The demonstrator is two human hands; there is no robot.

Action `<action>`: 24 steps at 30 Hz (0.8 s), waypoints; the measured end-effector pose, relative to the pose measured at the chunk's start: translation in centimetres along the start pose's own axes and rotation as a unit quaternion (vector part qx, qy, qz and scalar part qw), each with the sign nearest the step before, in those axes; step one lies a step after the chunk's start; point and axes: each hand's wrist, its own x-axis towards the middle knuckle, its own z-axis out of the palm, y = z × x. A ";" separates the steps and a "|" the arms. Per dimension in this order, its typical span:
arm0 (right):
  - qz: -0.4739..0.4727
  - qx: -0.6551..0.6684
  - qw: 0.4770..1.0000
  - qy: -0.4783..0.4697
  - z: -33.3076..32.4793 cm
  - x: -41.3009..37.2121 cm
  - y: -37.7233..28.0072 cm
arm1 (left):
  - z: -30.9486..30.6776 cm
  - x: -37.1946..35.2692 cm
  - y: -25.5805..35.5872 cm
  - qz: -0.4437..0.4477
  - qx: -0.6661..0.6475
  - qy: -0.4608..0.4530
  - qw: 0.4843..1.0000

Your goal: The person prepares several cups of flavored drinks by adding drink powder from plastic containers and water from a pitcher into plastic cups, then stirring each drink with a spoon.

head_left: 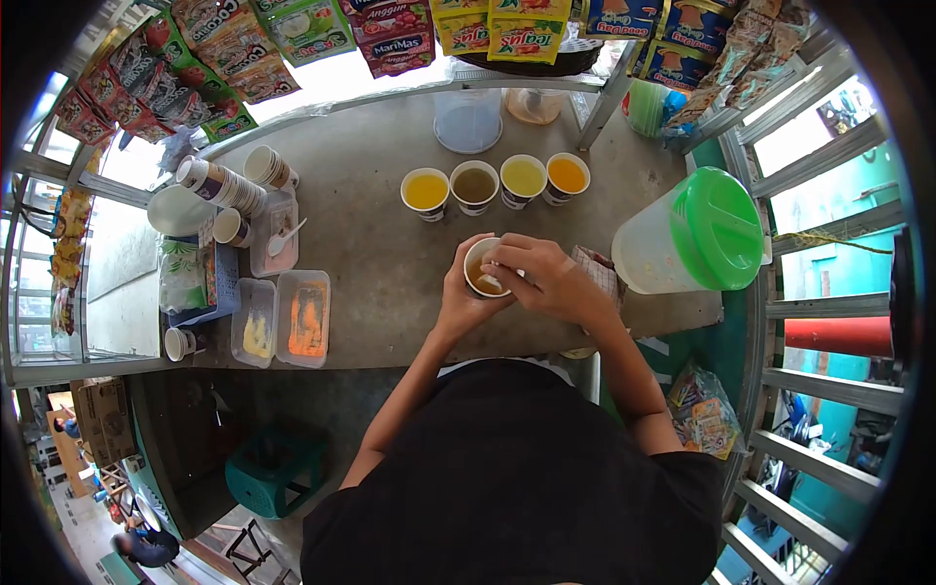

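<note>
My left hand (462, 300) is wrapped round the side of a paper cup (474, 261) that holds a brownish drink. Over the cup's mouth, the closed fingers of my right hand (548, 277) pinch a white plastic spoon (490, 280), its lower end in the drink. Just beyond, a row of several paper cups stands on the counter: a yellow drink (426, 193), a dark brownish one (475, 187), a pale yellow-green one (524, 177) and an orange one (566, 175).
A large tub with a green lid (723, 230) stands at the right. On the left are stacked paper cups (219, 185), a tray with orange residue (304, 320) and one with yellow residue (255, 324). Drink sachets (395, 37) hang overhead. A green stool (273, 473) is below the counter.
</note>
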 end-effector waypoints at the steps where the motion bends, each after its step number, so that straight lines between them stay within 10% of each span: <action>1: -0.007 0.023 1.000 0.013 0.2 0.0 -0.1 | 0.1 -0.1 0.1 -0.017 -0.023 -0.003 1.000; 24: -0.016 0.040 0.999 0.015 0.0 -0.2 0.1 | 0.0 0.0 0.0 -0.001 -0.001 -0.006 1.000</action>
